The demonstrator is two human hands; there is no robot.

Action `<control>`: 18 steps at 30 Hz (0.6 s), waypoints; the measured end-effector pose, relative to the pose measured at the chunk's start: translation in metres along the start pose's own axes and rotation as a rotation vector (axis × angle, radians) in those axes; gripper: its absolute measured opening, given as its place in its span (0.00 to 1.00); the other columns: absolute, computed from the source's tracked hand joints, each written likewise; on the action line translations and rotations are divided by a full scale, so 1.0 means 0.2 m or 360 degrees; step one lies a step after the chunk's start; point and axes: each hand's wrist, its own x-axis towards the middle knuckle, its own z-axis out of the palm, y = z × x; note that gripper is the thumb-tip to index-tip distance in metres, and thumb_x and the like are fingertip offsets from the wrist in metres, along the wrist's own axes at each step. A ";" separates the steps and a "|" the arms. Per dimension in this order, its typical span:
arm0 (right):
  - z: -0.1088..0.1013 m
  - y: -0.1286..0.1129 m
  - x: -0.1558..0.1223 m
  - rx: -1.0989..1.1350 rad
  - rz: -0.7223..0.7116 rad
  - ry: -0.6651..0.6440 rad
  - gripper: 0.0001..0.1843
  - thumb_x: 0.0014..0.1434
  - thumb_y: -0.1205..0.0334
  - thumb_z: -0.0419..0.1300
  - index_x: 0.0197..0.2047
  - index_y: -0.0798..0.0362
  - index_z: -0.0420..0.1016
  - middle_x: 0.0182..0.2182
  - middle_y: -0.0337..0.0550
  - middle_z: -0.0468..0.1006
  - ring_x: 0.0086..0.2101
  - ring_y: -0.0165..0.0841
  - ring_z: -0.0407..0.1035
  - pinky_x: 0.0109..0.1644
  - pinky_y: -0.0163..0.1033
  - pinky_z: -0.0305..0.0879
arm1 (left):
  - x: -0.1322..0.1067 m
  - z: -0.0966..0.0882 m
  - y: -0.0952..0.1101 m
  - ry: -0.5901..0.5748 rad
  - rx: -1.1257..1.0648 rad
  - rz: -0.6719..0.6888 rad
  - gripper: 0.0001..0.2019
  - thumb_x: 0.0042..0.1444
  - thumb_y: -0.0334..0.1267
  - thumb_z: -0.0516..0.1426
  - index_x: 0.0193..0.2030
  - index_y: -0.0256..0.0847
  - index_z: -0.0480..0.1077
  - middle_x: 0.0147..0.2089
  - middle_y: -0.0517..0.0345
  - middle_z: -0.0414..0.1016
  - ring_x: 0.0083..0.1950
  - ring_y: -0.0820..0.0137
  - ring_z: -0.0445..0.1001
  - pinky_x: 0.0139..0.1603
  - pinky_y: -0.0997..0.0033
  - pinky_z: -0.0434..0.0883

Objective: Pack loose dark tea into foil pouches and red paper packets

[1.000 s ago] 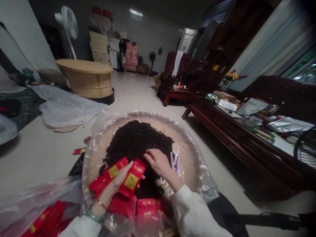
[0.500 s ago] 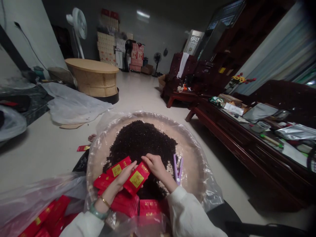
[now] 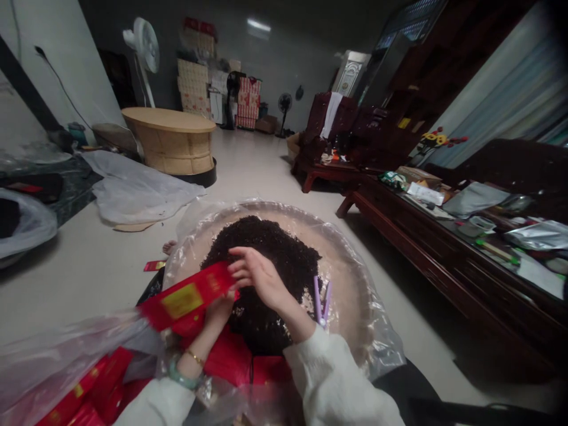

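A large red packet (image 3: 191, 296) with a gold square slants over the left part of a plastic-lined round tray (image 3: 350, 284). My left hand (image 3: 220, 309) is closed at the packet's lower right edge; its fingers are partly hidden. My right hand (image 3: 261, 277) is open, fingers spread, beside the packet's right end; whether they touch it I cannot tell. Beneath both hands lies a heap of dark, loose, leaf-like bits (image 3: 270, 236). More red packets (image 3: 228, 358) rest at the tray's near side. Purple tongs or a clip (image 3: 323, 305) lie to the right of the heap.
A plastic bag with red packets (image 3: 95, 384) is at the lower left. On the floor are another red packet (image 3: 154, 265) and a plastic sheet (image 3: 142, 189). A dark wooden table (image 3: 412, 245) laden with items stands right. A round woven basket (image 3: 171, 142) stands behind.
The red packet has swung left and lies more level, closer to the camera. My right hand has let go of it and spread its fingers. My left hand has shifted slightly.
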 end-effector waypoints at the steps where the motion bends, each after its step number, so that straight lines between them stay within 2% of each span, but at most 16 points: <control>1: 0.03 0.00 0.01 0.0094 0.0028 -0.0075 0.28 0.61 0.36 0.48 0.49 0.50 0.68 0.32 0.41 0.73 0.31 0.30 0.71 0.32 0.33 0.68 | -0.01 -0.01 0.00 0.0097 0.0137 0.0026 0.17 0.59 0.38 0.57 0.55 0.42 0.67 0.60 0.46 0.66 0.59 0.57 0.66 0.57 0.51 0.67; 3: 0.03 0.04 0.04 0.0168 0.0091 -0.0034 0.25 0.61 0.39 0.51 0.51 0.50 0.68 0.34 0.41 0.74 0.32 0.31 0.73 0.34 0.34 0.70 | -0.04 -0.01 0.02 0.0271 0.0513 0.0072 0.21 0.55 0.32 0.57 0.57 0.44 0.66 0.63 0.45 0.62 0.65 0.51 0.56 0.62 0.46 0.58; 4: 0.00 0.08 0.04 0.0142 0.0141 0.0022 0.24 0.61 0.41 0.52 0.49 0.51 0.68 0.33 0.41 0.74 0.32 0.30 0.73 0.33 0.33 0.70 | -0.06 -0.01 0.03 0.0312 0.0786 0.0095 0.24 0.53 0.30 0.57 0.58 0.44 0.65 0.63 0.45 0.63 0.65 0.50 0.56 0.62 0.45 0.56; 6: -0.07 0.19 0.03 -0.0029 0.0283 0.0041 0.19 0.62 0.46 0.53 0.47 0.52 0.70 0.31 0.40 0.74 0.30 0.29 0.72 0.30 0.32 0.70 | -0.09 -0.02 0.05 0.0279 0.1147 0.0105 0.27 0.52 0.30 0.56 0.60 0.43 0.63 0.60 0.44 0.67 0.61 0.51 0.61 0.59 0.47 0.58; 9: -0.16 0.35 -0.03 -0.0458 0.0361 0.0002 0.12 0.61 0.56 0.56 0.44 0.52 0.73 0.30 0.40 0.75 0.30 0.30 0.72 0.27 0.32 0.69 | -0.10 -0.03 0.08 0.0254 0.1295 0.0099 0.27 0.53 0.32 0.55 0.61 0.42 0.63 0.53 0.45 0.72 0.53 0.52 0.68 0.55 0.49 0.61; 11: -0.18 0.42 -0.08 -0.0711 0.0299 -0.0020 0.11 0.61 0.61 0.56 0.46 0.51 0.74 0.32 0.42 0.77 0.33 0.32 0.73 0.32 0.35 0.71 | -0.09 -0.04 0.09 0.0258 0.1152 0.0151 0.23 0.54 0.32 0.54 0.58 0.42 0.67 0.49 0.46 0.74 0.51 0.54 0.70 0.55 0.52 0.63; 14: -0.16 0.46 -0.12 -0.0962 0.0122 -0.0046 0.16 0.59 0.67 0.56 0.51 0.51 0.73 0.39 0.46 0.79 0.38 0.35 0.74 0.46 0.42 0.71 | -0.07 -0.05 0.09 0.0276 0.0657 0.0341 0.16 0.56 0.34 0.51 0.50 0.43 0.72 0.48 0.49 0.75 0.51 0.59 0.73 0.55 0.60 0.66; 18: -0.08 0.46 -0.13 -0.1174 -0.0233 0.0006 0.26 0.58 0.68 0.57 0.60 0.52 0.65 0.54 0.52 0.72 0.49 0.40 0.69 0.56 0.47 0.66 | -0.08 -0.05 0.10 0.0326 0.0154 0.0491 0.14 0.55 0.42 0.55 0.47 0.44 0.74 0.48 0.52 0.77 0.53 0.60 0.73 0.58 0.64 0.66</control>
